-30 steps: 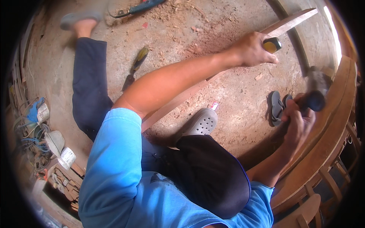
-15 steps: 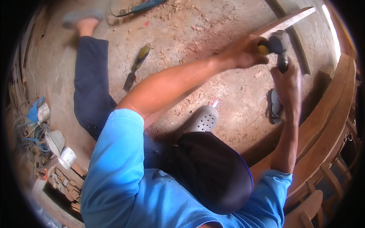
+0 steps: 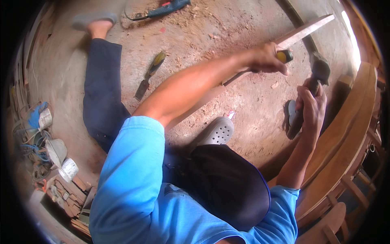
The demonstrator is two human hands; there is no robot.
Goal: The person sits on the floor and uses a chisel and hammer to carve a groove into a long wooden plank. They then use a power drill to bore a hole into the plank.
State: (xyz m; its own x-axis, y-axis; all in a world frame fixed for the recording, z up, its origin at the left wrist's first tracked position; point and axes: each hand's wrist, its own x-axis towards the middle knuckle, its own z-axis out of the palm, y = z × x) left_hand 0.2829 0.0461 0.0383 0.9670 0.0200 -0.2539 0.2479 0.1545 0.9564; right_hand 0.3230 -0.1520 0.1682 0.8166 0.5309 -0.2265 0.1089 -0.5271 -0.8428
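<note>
My left hand (image 3: 264, 57) is closed around a chisel, whose yellow-and-black handle end (image 3: 285, 56) sticks out past the fingers. Its blade is hidden. Beneath that hand runs a long, pale wooden board (image 3: 306, 31), slanting up to the right. My right hand (image 3: 312, 101) grips a hammer by its dark handle, with the hammer head (image 3: 320, 70) standing apart from the chisel, to its right. A second chisel (image 3: 151, 75) with a yellow-and-black handle lies on the floor left of my left arm.
A blue corded power tool (image 3: 168, 8) lies at the far side among wood shavings. Curved wooden pieces (image 3: 345, 118) are stacked along the right. A grey sandal (image 3: 291, 112) rests by the right hand. Cables, pots (image 3: 56, 151) and wood scraps crowd the left.
The hammer has swung away from the chisel's handle end, to the right and nearer to me. My left hand stays on the chisel, and the view has shifted slightly.
</note>
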